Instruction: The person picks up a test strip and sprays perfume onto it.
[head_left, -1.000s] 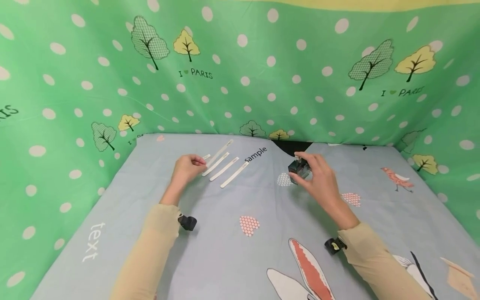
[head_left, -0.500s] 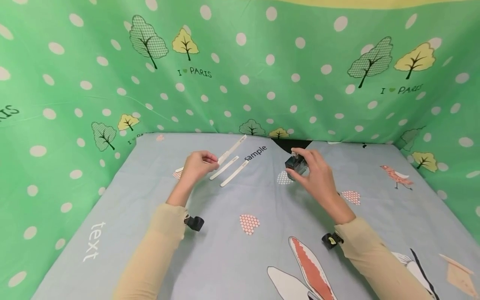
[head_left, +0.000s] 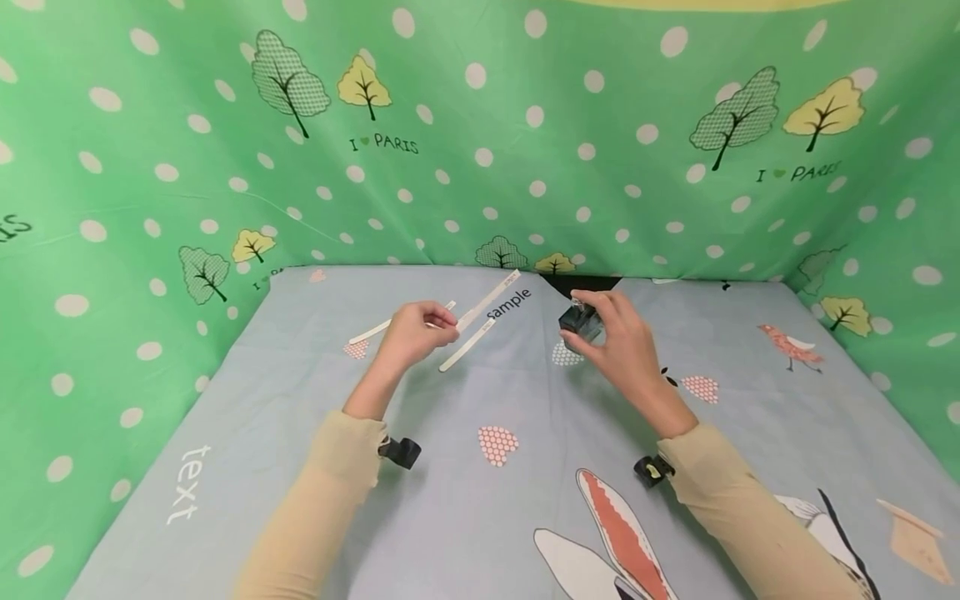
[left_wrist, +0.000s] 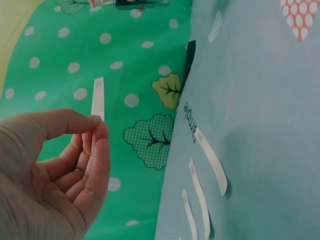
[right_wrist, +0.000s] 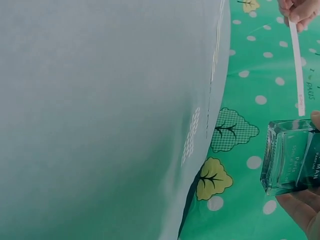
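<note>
My left hand [head_left: 418,335] pinches a white perfume test strip [left_wrist: 98,102] by one end between thumb and fingertips, holding it above the table. The strip's printed far end points toward a dark glass perfume bottle [right_wrist: 292,159], without touching it. In the head view my right hand [head_left: 621,340] grips that bottle between thumb and fingers, the index finger at its spray top. The bottle is raised off the table and tilted. More paper strips [left_wrist: 212,162] lie on the cloth below my left hand; in the head view that hand partly hides them.
A grey-blue printed cloth [head_left: 442,517] covers the table, and the word "sample" [head_left: 510,303] is printed near the strips. Green dotted fabric [head_left: 480,192] hangs behind and at both sides. Dark cameras [head_left: 402,452] sit on both wrists.
My left hand has carried the pinched strip rightward, closer to the bottle, uncovering strips at the left. My right hand has shifted slightly left and away from me with the bottle.
</note>
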